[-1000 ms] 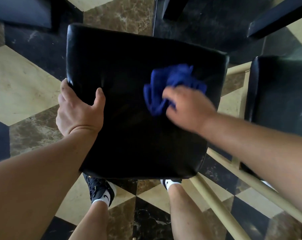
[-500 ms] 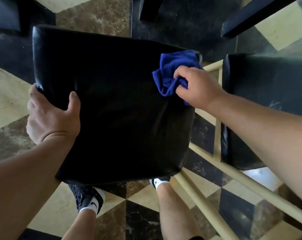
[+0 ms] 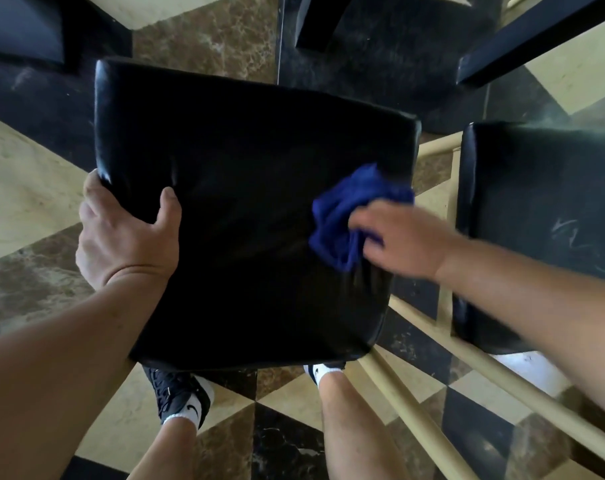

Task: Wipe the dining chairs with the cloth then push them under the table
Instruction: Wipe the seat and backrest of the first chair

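The seat (image 3: 252,202), gripped by the left hand (image 3: 128,233), is best wiped corner to corner with the cloth (image 3: 346,216) clutched in the right hand (image 3: 405,244).

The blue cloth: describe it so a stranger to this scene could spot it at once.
Find the large black chair seat in the middle of the view. Near its right edge, the right hand grips a bunched cloth against the leather. It is the only bright blue, crumpled thing among black seats and pale wooden rails.
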A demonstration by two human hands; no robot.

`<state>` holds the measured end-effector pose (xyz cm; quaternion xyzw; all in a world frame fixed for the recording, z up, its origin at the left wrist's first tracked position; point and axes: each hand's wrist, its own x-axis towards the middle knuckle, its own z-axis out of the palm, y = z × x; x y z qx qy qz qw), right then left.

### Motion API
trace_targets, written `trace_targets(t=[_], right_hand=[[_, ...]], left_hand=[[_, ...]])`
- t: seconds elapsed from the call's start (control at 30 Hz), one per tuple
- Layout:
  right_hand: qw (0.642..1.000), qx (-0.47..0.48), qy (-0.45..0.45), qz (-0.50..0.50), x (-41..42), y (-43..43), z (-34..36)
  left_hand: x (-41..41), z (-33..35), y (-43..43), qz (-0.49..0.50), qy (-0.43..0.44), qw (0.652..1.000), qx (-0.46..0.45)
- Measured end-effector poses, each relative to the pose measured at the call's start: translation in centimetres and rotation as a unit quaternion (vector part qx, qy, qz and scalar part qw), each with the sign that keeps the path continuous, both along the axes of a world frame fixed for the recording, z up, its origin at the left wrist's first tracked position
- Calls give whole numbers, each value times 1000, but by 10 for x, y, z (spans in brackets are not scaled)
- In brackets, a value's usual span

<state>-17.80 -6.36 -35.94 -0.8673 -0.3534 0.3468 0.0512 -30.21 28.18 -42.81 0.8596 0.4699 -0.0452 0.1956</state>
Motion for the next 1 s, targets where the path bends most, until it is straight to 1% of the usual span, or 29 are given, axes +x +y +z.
trace_targets(t=[0.03, 0.1, 0.17, 0.2, 0.23, 0.27, 0.3, 0.33, 0.4, 0.43, 0.47, 0.5, 0.53, 0.57, 0.6, 0.67, 0.73, 0.8, 0.87, 0.93, 1.0], right_hand=[[997, 17, -40, -68, 21, 8, -3], [979, 40, -112, -167, 48, 29, -9], [959, 50, -153, -233, 45, 50, -13], [959, 52, -152, -234, 30, 58, -13], [968, 58, -132, -203, 7, 63, -12], [982, 66, -97, -145, -23, 67, -11], [994, 68, -46, -68, -54, 71, -7], [998, 63, 11, 18, -84, 74, -2], [980, 46, 105, 162, -120, 77, 7], [971, 43, 121, 201, -122, 78, 6], [968, 48, 115, 218, -114, 82, 4], [970, 57, 96, 214, -101, 88, 0], [977, 74, 60, 189, -84, 98, -5], [986, 93, 15, 136, -64, 111, -11], [991, 112, -27, 63, -42, 127, -16], [985, 133, -82, -78, 4, 163, -24], [974, 132, -111, -146, 36, 194, -32], [962, 146, -120, -198, 41, 214, -34], [961, 152, -107, -205, 12, 216, -33], [974, 149, -57, -162, -43, 207, -29], [986, 138, -3, -92, -104, 190, -23]], left_hand=[[0, 1, 0, -2, 1, 1000, 0], [0, 2, 0, -7, 3, 1000, 1], [0, 2, 0, -4, 7, 1000, 0], [0, 1, 0, -2, 8, 1000, -2], [0, 1, 1, -1, 7, 1000, -4], [0, 0, 1, 0, 6, 1000, -5], [-1, 0, 2, 2, 5, 1000, -3], [-1, -1, 3, 4, 4, 1000, -1], [-1, -1, 3, 5, 1, 1000, 3], [-1, -2, 4, 4, 2, 1000, 5], [-1, -3, 4, 2, 5, 1000, 7], [-1, -4, 4, 0, 7, 1000, 9], [-2, -6, 5, 0, 8, 1000, 10], [-2, -6, 5, 1, 7, 1000, 11], [-2, -7, 5, 1, 5, 1000, 14], [-2, -7, 5, -2, 5, 1000, 17], [-2, -7, 5, -7, 11, 1000, 14], [-2, -7, 7, -5, 16, 1000, 6], [-2, -6, 9, -9, 14, 1000, -6], [-4, -3, 11, -14, 10, 999, -29], [-3, 0, 13, -14, 12, 998, -59]])
